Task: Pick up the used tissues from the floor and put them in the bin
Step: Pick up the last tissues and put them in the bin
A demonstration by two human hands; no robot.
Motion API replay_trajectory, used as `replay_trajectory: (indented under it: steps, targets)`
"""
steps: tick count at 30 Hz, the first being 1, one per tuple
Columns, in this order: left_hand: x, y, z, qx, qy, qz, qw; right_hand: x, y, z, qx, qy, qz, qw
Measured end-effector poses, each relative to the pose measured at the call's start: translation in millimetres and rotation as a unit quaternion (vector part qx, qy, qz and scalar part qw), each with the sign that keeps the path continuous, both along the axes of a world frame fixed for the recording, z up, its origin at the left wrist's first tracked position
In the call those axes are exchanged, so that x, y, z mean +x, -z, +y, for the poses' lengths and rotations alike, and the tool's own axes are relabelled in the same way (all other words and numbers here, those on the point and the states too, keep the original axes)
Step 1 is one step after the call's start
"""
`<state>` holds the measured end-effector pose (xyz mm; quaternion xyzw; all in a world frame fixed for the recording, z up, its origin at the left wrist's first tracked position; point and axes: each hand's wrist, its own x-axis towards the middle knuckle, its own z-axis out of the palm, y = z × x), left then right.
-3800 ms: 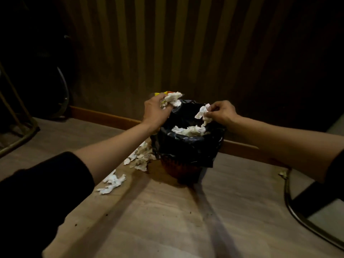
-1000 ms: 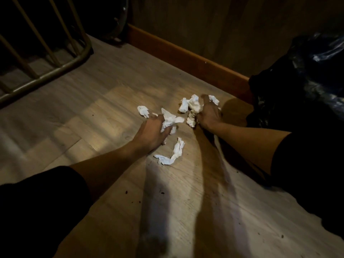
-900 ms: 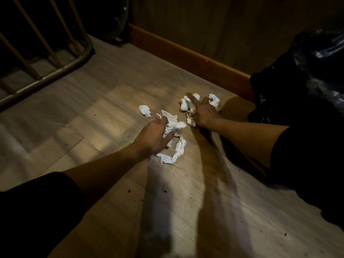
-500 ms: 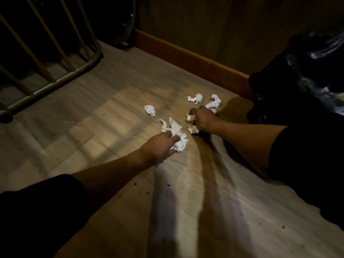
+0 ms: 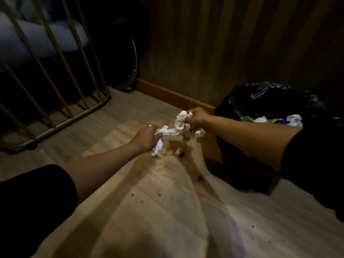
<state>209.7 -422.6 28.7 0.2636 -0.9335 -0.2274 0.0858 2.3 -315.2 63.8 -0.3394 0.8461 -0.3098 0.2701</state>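
My left hand is closed around a bunch of crumpled white tissues that trail out above and below the fist, lifted off the wooden floor. My right hand grips a second white clump of tissues just to the right and slightly higher. One small tissue scrap lies on the floor below the hands. The bin, lined with a black bag, stands at the right against the wall, with white tissues and coloured wrappers inside. My right forearm crosses in front of it.
A brass-coloured metal frame with slanted bars stands on the floor at the left. A wooden skirting board runs along the striped wall behind. Dark crumbs dot the floor near me.
Both hands have gathered the loose tissues and risen from the floor with them. The view has tilted up and the bin's open top has come into sight at the right.
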Motion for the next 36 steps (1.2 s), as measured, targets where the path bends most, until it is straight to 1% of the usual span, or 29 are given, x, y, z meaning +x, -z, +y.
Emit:
replay_trajectory:
  steps: [2, 4, 5, 7, 10, 14, 19, 22, 24, 27, 28, 30, 33, 36]
  targets:
    - [-3, -29, 6, 0.037, -0.039, 0.026, 0.998, 4, -29, 15, -0.064, 0.035, -0.077, 0.994]
    - [-7, -56, 14, 0.055, -0.062, 0.052, 0.995, 8, -57, 34, -0.118, 0.056, -0.135, 0.982]
    - [-10, -69, 19, 0.056, -0.065, 0.062, 0.994, 10, -72, 44, -0.137, 0.06, -0.156, 0.976]
    - [-16, -93, 34, 0.054, -0.054, 0.086, 0.993, 10, -100, 68, -0.156, 0.064, -0.169, 0.971]
    - [-32, -120, 61, 0.075, -0.022, 0.137, 0.987, 1, -136, 108, -0.181, 0.074, -0.154, 0.968]
    - [-70, -155, 99, 0.115, 0.031, 0.201, 0.972, -28, -162, 163, -0.203, 0.11, -0.116, 0.966]
    - [-139, -193, 151, 0.123, 0.067, 0.219, 0.966, -61, -171, 222, -0.213, 0.206, -0.094, 0.95]
    - [-173, -197, 183, 0.149, 0.083, 0.227, 0.959, -75, -167, 244, -0.208, 0.256, -0.092, 0.94]
    - [-189, -192, 200, 0.146, 0.088, 0.193, 0.966, -81, -165, 256, -0.195, 0.284, -0.08, 0.936]
    - [-207, -176, 211, 0.11, 0.079, 0.134, 0.982, -92, -163, 267, -0.187, 0.315, -0.067, 0.928]
    - [-210, -172, 211, 0.104, 0.074, 0.127, 0.984, -94, -163, 270, -0.183, 0.318, -0.061, 0.928]
    - [-211, -167, 208, 0.123, 0.072, 0.129, 0.981, -98, -163, 271, -0.171, 0.325, -0.056, 0.929]
    - [-199, -166, 194, 0.145, 0.105, 0.153, 0.972, -96, -166, 266, -0.143, 0.314, -0.051, 0.937]
    - [-179, -160, 169, 0.148, 0.125, 0.154, 0.969, -89, -170, 250, -0.104, 0.29, -0.011, 0.951]
